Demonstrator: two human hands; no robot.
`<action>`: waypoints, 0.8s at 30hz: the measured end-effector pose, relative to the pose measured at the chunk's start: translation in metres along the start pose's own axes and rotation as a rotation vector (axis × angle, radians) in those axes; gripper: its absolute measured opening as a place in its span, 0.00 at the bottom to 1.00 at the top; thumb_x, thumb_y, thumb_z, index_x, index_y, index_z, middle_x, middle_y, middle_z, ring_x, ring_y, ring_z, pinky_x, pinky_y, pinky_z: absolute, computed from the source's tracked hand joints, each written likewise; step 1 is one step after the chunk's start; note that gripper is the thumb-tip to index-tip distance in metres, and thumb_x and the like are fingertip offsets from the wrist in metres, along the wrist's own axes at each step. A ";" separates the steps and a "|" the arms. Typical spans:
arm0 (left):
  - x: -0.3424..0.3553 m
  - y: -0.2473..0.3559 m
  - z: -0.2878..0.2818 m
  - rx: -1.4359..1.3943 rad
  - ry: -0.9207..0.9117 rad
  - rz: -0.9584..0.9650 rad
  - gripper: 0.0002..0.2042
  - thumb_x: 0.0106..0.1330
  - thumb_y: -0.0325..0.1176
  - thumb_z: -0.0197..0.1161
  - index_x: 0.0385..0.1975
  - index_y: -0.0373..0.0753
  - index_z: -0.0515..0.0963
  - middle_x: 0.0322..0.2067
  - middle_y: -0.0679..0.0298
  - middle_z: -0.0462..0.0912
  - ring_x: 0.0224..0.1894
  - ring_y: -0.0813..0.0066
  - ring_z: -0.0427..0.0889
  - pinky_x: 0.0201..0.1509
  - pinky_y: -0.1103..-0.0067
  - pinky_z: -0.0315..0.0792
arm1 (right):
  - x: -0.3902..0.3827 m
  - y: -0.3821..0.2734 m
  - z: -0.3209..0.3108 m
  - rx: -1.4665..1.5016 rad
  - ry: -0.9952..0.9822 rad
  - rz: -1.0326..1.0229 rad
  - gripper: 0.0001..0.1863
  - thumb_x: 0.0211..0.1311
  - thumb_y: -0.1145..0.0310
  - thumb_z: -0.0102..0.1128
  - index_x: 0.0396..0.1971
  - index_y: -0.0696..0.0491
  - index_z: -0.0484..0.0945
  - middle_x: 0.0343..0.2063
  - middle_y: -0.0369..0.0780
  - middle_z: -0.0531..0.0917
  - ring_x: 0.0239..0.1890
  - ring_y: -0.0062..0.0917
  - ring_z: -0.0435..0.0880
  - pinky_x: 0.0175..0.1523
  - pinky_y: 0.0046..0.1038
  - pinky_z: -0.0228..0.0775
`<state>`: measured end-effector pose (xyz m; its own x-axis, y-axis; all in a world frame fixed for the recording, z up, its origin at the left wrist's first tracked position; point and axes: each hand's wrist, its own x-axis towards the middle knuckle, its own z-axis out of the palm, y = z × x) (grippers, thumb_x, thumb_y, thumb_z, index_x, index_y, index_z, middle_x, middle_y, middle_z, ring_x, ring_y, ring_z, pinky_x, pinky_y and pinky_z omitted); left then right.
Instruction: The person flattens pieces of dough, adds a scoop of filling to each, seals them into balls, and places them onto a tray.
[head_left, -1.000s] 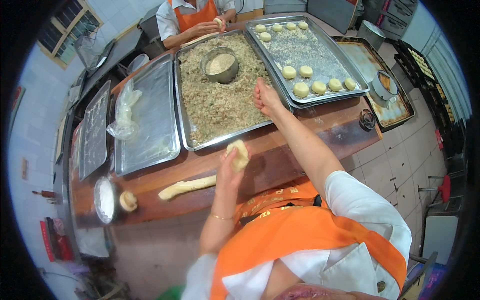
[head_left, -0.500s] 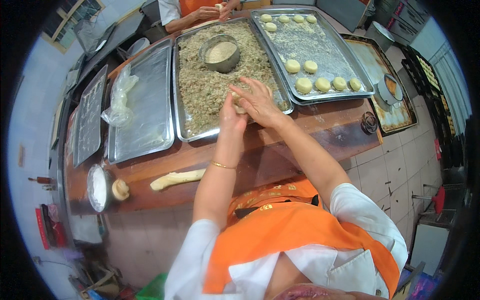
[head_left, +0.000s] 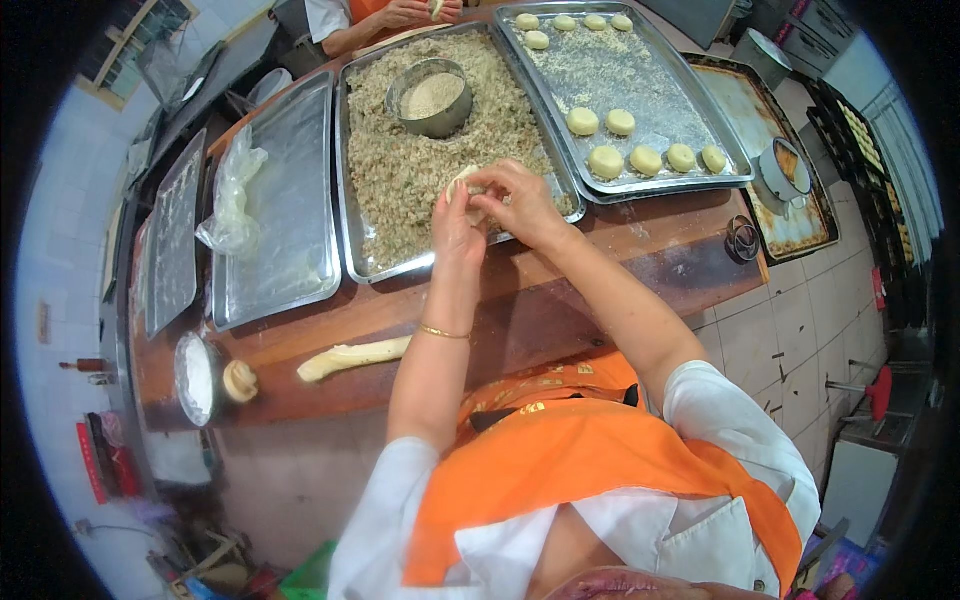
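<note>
Over the near edge of a metal tray (head_left: 352,235) spread with crumbly, pale brown filling (head_left: 395,185), both my hands are closed on one small piece of dough (head_left: 463,180). My left hand (head_left: 458,228) cups it from below and the left. From the right, my right hand (head_left: 520,204) works its rim with bent fingers, which hide most of the piece. A round metal bowl (head_left: 440,122) of pale crumbs rests in the filling. Several round, flattened dough cakes (head_left: 606,162) sit on the floured tray (head_left: 690,120) to the right.
A dough strip (head_left: 352,357), a dough lump (head_left: 240,381) and a bowl of white flour (head_left: 198,378) lie front left. Another tray (head_left: 300,210) bears a plastic bag (head_left: 236,200). Metal ring cutters (head_left: 742,238) stand at the right edge. Across the table, another person's hands (head_left: 405,14) hold dough.
My right hand has gone from lying stretched across the dough to bent fingers at its edge. The dough piece now shows higher, above my left fingers.
</note>
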<state>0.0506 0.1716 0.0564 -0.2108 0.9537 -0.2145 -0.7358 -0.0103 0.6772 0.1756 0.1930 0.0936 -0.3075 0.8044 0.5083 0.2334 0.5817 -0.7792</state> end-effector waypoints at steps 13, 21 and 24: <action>-0.022 0.038 0.052 0.012 -0.085 0.113 0.25 0.80 0.50 0.36 0.50 0.34 0.74 0.41 0.56 0.81 0.42 0.67 0.81 0.46 0.71 0.78 | 0.018 -0.021 -0.011 0.120 0.101 0.122 0.09 0.55 0.73 0.68 0.38 0.50 0.85 0.29 0.43 0.78 0.33 0.40 0.81 0.39 0.36 0.75; 0.010 0.006 0.012 -0.281 -0.059 -0.081 0.22 0.77 0.50 0.47 0.39 0.35 0.76 0.36 0.59 0.82 0.39 0.66 0.81 0.43 0.71 0.78 | -0.004 -0.015 0.012 -0.240 0.043 -0.177 0.11 0.54 0.72 0.67 0.39 0.51 0.83 0.35 0.44 0.78 0.37 0.41 0.81 0.44 0.38 0.76; 0.002 0.003 0.019 -0.397 0.133 -0.076 0.16 0.76 0.47 0.52 0.40 0.38 0.76 0.37 0.61 0.81 0.40 0.66 0.81 0.42 0.69 0.78 | 0.000 -0.001 0.005 -0.071 0.018 -0.120 0.20 0.57 0.71 0.64 0.52 0.49 0.78 0.41 0.45 0.79 0.45 0.39 0.80 0.51 0.36 0.74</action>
<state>0.0602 0.1787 0.0714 -0.2086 0.9096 -0.3595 -0.9378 -0.0816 0.3375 0.1707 0.1918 0.0926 -0.3204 0.7299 0.6038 0.2604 0.6807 -0.6847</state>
